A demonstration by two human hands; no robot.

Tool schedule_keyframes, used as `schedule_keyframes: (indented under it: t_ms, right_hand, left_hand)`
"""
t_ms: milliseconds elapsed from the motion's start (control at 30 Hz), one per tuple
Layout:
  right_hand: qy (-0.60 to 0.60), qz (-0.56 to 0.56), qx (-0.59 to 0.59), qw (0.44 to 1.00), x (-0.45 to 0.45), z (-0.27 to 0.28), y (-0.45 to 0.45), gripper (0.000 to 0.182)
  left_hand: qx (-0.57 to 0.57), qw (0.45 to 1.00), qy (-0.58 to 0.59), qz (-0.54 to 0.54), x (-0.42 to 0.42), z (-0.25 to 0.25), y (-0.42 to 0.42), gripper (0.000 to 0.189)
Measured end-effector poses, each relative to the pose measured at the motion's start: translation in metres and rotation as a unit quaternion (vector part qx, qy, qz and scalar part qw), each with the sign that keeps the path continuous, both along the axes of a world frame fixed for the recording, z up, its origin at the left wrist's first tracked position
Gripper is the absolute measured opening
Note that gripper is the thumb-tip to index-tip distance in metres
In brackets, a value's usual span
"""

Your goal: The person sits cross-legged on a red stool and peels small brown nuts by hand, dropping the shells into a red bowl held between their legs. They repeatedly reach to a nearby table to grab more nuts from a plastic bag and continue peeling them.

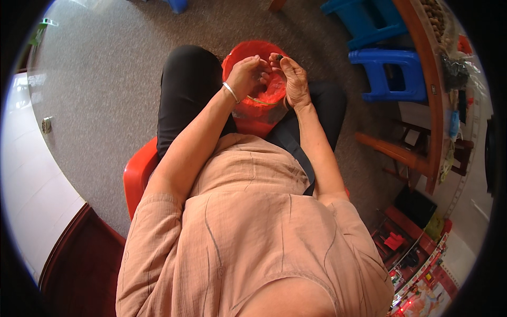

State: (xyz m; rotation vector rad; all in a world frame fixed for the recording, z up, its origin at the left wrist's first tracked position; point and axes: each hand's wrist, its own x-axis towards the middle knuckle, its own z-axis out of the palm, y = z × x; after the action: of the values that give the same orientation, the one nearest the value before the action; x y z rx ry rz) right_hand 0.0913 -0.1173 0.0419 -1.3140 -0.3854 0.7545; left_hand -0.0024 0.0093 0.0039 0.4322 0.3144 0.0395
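Observation:
A red plastic bucket (238, 50) stands on the floor between my knees, with thin red plastic film in it and a yellow-green strip along its near rim. My right hand (296, 81) is over the bucket's right side. Between its thumb and fingers it pinches a small dark lump (279, 57), too small to identify. My left hand (247, 74), with a silver bangle (231, 92) at the wrist, is over the left part of the bucket. Its fingers curl inward, facing the right hand, and whether they hold anything is hidden.
I sit on a red plastic chair (138, 170). Blue plastic stools (390, 75) stand at the right, beside a wooden table edge (429, 91). Speckled grey floor (107, 87) lies to the left, with a metal doorstop (46, 125) near the white wall.

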Motion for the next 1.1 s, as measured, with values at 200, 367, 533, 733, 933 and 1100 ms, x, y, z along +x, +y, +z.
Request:
schedule_keyframes:
  t_ms: [200, 367, 533, 733, 933, 1100]
  right_hand:
    - [0.055, -0.042, 0.013, 0.998, 0.006, 0.008, -0.008, 0.024]
    - [0.011, -0.158, 0.057, 0.986, 0.019, 0.014, -0.006, 0.013]
    - [-0.119, -0.254, 0.029, 0.959, 0.062, 0.101, -0.033, 0.016]
    - [-0.399, -0.395, -0.046, 0.826, 0.165, 0.266, -0.068, 0.026]
    - [-0.603, -0.563, -0.336, 0.454, 0.311, 0.423, -0.190, 0.028]
    - [-0.471, -0.441, -0.618, 0.449, 0.361, 0.452, -0.231, 0.034]
  left_hand:
    - [0.135, 0.990, 0.004, 0.037, 0.006, 0.017, -0.010, 0.028]
    - [0.333, 0.940, 0.021, 0.076, 0.000, 0.020, -0.009, 0.023]
    - [0.323, 0.942, 0.060, 0.073, 0.006, -0.010, -0.014, 0.018]
    - [0.328, 0.934, 0.125, 0.065, 0.004, -0.012, -0.009, 0.014]
    - [0.266, 0.955, 0.125, 0.028, 0.005, -0.016, -0.011, 0.010]
    - [0.276, 0.953, 0.126, -0.024, 0.005, -0.013, -0.015, 0.010]
